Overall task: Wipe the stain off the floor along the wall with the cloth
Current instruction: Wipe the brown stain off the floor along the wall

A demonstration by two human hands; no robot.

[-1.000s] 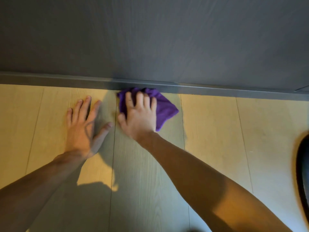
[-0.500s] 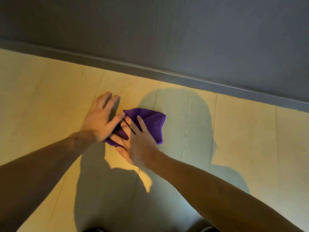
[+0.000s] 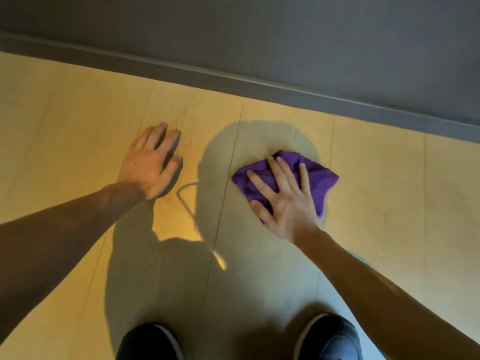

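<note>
A crumpled purple cloth (image 3: 322, 178) lies on the pale wooden floor (image 3: 78, 113), a short way out from the grey skirting board (image 3: 233, 81). My right hand (image 3: 283, 201) presses flat on the cloth with its fingers spread, covering the near left part. Off to the left, my left hand (image 3: 148, 167) rests palm down on the bare floor with nothing in it. I cannot make out a distinct stain. A thin dark curved line (image 3: 185, 196) shows on the boards between my hands.
A dark grey wall (image 3: 259, 29) rises behind the skirting board across the top. My two dark shoes (image 3: 150, 341) (image 3: 330, 336) stand at the bottom edge. My shadow falls over the middle boards.
My right hand has slid the cloth to the right, away from the left hand. The left hand let go of the cloth's edge and now lies flat on the floor. The view has pulled back.
</note>
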